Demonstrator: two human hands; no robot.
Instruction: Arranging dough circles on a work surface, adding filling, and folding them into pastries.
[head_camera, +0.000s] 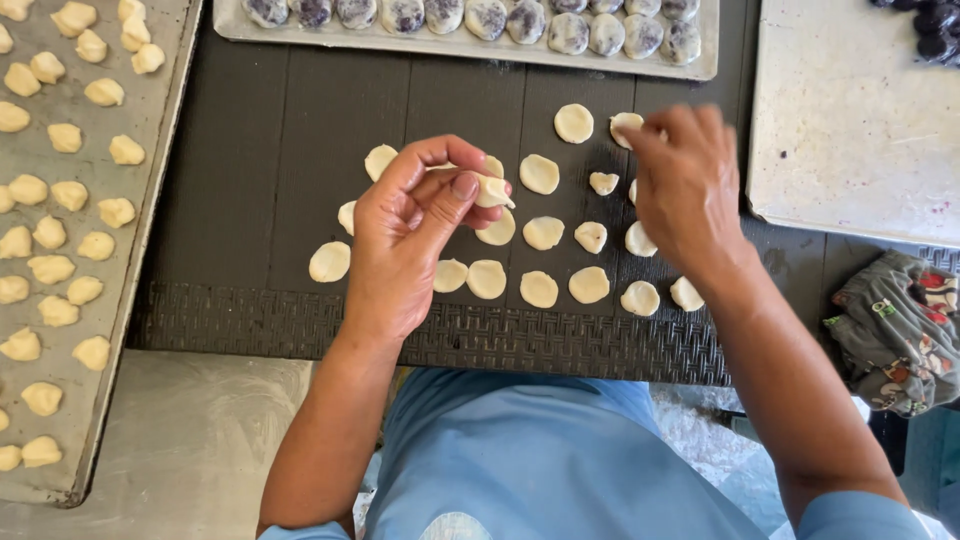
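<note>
Left hand (415, 225) pinches a dough disc (492, 190) mid-frame — soft, light, best held by its edge; right hand (685, 185) fingers another disc (626, 124) — grip unclear.

The left hand (415, 225) is raised with thumb and fingers pinched, while the right hand (685, 185) reaches forward, fingers curled down.

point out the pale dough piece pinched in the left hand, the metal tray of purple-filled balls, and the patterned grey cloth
pale dough piece (492, 192), head view, its flattened end
metal tray of purple-filled balls (455, 45), head view, near rim
patterned grey cloth (895, 335), head view, its crumpled middle
</note>
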